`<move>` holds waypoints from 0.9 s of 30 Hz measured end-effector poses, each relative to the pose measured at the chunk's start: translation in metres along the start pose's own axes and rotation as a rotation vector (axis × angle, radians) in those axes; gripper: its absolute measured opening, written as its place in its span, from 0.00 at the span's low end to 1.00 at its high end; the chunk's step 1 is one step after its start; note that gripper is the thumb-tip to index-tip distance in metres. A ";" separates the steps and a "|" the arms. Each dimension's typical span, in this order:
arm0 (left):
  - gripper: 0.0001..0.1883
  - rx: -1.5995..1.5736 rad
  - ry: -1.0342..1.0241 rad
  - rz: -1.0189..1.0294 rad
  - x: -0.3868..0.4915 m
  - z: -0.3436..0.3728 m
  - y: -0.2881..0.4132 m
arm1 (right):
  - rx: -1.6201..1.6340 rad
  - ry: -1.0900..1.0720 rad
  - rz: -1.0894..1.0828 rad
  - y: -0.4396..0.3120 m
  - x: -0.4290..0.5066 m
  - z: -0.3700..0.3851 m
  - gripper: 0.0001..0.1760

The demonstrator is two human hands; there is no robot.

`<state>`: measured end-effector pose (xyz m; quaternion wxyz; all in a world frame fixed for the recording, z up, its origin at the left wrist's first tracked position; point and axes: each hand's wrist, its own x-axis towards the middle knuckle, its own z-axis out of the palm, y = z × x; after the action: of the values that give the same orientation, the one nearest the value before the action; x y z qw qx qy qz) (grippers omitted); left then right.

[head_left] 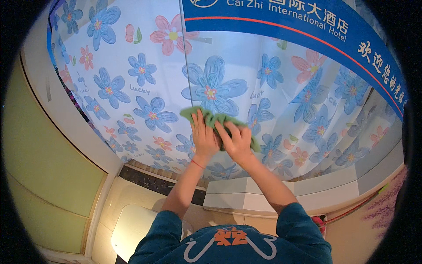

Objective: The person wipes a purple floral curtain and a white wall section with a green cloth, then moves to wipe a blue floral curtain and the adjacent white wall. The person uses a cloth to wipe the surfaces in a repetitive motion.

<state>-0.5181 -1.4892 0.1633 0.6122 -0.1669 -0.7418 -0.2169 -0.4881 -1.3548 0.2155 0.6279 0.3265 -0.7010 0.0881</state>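
A green cloth (238, 124) lies bunched against a glass panel, behind which hangs a white curtain (132, 109) with blue and pink flowers. My left hand (205, 137) presses the cloth's left part with its fingers extended upward; a thin red string circles that wrist. Just to the right, my right hand (234, 140) grips the cloth with bent fingers. Both hands are close together, near the lower part of a thin vertical seam (188, 72) in the glass. Part of the cloth is hidden under the fingers.
Across the upper right runs a blue banner (263, 19) with writing and a red line. A white stepped ledge (227, 194) stands below the glass, beside a dark marble strip (148, 178). At left is a green panel (49, 158) in a pale frame; a white stool or seat (132, 224) stands lower left.
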 end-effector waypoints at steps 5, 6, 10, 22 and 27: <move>0.24 -0.051 -0.168 -0.014 -0.090 0.003 0.007 | 0.029 -0.122 -0.023 -0.007 -0.069 -0.011 0.23; 0.25 -0.071 -0.185 -0.016 -0.098 0.004 0.011 | 0.047 -0.142 -0.027 -0.008 -0.076 -0.015 0.25; 0.23 -0.138 -0.129 -0.029 -0.079 0.006 0.032 | 0.083 -0.141 -0.026 0.006 -0.068 -0.026 0.23; 0.17 -0.167 0.028 0.106 0.026 0.041 0.120 | -0.127 0.187 0.082 0.080 -0.049 -0.059 0.08; 0.17 -0.192 -0.203 0.254 -0.071 0.042 0.111 | -0.032 -0.012 0.040 0.070 -0.141 -0.080 0.10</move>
<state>-0.4826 -1.3713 0.1003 0.5380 -0.3379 -0.7485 -0.1897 -0.4624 -1.2093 0.1185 0.6271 0.3030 -0.7123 0.0874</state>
